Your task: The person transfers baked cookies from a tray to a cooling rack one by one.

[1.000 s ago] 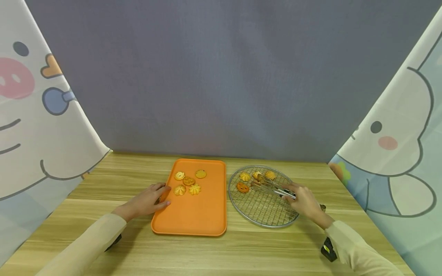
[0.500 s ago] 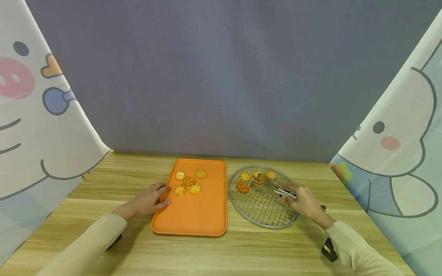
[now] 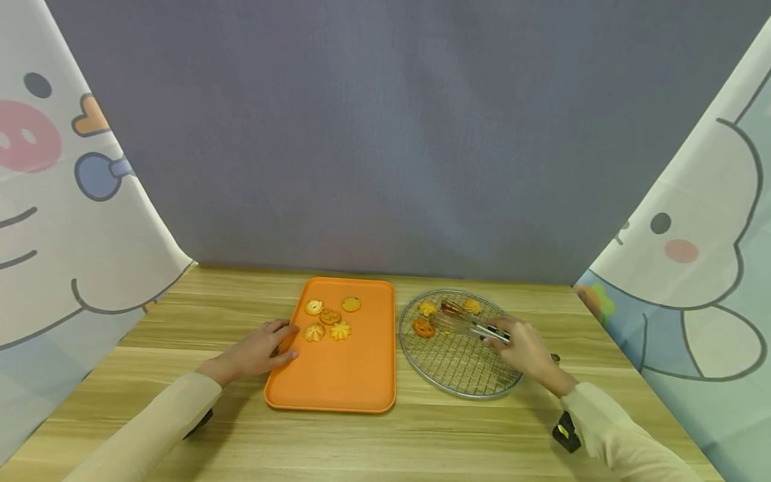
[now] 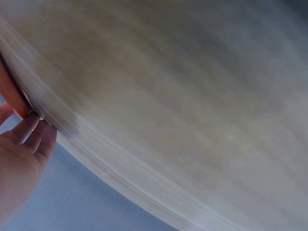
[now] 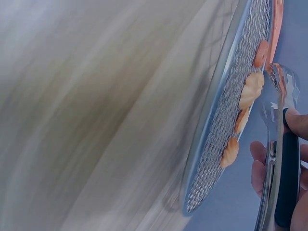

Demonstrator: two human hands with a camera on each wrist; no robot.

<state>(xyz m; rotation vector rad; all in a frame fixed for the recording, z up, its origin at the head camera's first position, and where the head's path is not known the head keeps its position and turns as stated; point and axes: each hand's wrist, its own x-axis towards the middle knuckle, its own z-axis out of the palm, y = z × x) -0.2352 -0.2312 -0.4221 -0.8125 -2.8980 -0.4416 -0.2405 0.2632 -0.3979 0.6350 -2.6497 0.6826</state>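
My right hand (image 3: 525, 347) holds metal tongs (image 3: 480, 329) with dark grips, its thumb along one arm. The tongs reach over a round wire rack (image 3: 472, 375), their fork-like ends spread apart. A pretzel-shaped cookie (image 3: 424, 327) and piped cookies lie on the rack; a golden one (image 3: 427, 308) is left of the tongs and another (image 3: 472, 306) behind them. A further piped cookie (image 5: 241, 120) shows in the right wrist view; the tongs largely cover this spot in the head view. My left hand (image 3: 259, 348) rests at the left rim of an orange tray (image 3: 337, 388), thumb and forefinger extended over the edge.
On the tray's far half lie a round flat cookie (image 3: 351, 304), a pretzel-shaped cookie (image 3: 329, 316) and several piped cookies (image 3: 340, 330). Tray and rack stand side by side on a wooden table (image 3: 421, 435), with a grey cloth (image 3: 385, 147) hanging behind it.
My right hand and the tongs have shifted a little to the left, so the ends now overlap the middle of the cookie group. My left hand and the tray stay put.
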